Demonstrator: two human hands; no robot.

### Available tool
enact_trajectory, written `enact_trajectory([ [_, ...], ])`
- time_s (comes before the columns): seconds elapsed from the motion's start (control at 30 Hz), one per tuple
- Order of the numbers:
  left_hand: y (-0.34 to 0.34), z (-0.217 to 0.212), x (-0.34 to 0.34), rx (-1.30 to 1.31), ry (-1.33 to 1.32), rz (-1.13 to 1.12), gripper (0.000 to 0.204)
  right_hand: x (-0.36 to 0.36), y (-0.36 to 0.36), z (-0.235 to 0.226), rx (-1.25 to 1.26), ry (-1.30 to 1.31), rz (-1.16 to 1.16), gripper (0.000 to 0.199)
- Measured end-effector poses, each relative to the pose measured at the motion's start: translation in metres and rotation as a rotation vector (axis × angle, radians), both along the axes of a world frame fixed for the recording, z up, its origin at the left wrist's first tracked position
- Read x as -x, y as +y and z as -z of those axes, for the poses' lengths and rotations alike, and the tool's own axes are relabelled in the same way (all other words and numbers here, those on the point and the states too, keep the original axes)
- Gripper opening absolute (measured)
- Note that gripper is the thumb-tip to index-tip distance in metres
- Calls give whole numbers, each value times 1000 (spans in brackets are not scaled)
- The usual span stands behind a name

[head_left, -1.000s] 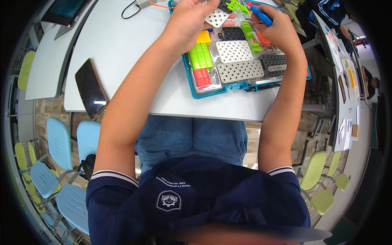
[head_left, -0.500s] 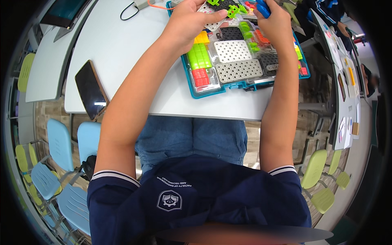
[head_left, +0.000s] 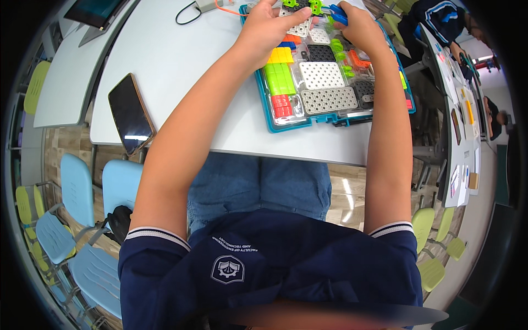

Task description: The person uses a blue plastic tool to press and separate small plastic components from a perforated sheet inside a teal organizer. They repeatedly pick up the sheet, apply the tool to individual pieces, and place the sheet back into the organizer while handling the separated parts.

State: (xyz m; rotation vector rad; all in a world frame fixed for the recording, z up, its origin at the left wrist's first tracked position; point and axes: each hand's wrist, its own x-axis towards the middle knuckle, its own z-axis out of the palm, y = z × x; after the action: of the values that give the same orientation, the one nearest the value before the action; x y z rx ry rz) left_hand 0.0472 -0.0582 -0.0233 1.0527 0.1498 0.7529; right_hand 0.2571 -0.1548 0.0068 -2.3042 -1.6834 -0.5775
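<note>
At the top edge of the view, my left hand [head_left: 263, 34] is closed on a building-kit assembly [head_left: 297, 23] of white and black perforated plates with bright green connectors. My right hand [head_left: 360, 28] grips a blue tool [head_left: 338, 15], whose kind I cannot make out. Its tip reaches close to the green connectors; whether it touches them is unclear. Beneath both hands lies a teal-rimmed kit case [head_left: 265, 102], its compartments filled with parts: white plates [head_left: 321, 75], grey plates [head_left: 330, 100], and green [head_left: 280, 80], yellow [head_left: 281, 55] and red blocks [head_left: 281, 105].
A phone [head_left: 131, 114] lies on the white table [head_left: 181, 82] to my left. Farther back are a cable with a grey box [head_left: 207, 5] and a laptop [head_left: 96, 14]. Blue chairs [head_left: 77, 190] stand left. At right, a person [head_left: 440, 22] works at another table [head_left: 454, 110].
The right hand and the blue tool have come left toward the assembly. My view has shifted slightly, so the case and phone appear a little displaced.
</note>
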Motion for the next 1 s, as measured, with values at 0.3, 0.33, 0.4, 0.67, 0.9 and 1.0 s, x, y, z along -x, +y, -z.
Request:
enact_trajectory([
  [0.3, -5, -2, 1, -52, 52, 17, 44, 11, 1, -7, 130, -171, -76, 17],
  [0.33, -6, -3, 2, -47, 47, 28, 43, 12, 1, -6, 111, -181, -57, 17],
  [0.4, -6, -4, 3, -36, 34, 50, 41, 15, 0, -2, 77, -202, -19, 16],
  [0.67, -5, -6, 7, 240, -20, 293, 35, 42, -22, -21, -379, 118, -48, 16],
  [0.9, 5, -12, 17, 290, 34, 406, 50, 76, -54, -48, -506, 1123, -290, 19],
  [1.0, -1, -15, 18, 341, 146, 360, 47, 82, -57, -51, -427, 1294, -358, 19],
])
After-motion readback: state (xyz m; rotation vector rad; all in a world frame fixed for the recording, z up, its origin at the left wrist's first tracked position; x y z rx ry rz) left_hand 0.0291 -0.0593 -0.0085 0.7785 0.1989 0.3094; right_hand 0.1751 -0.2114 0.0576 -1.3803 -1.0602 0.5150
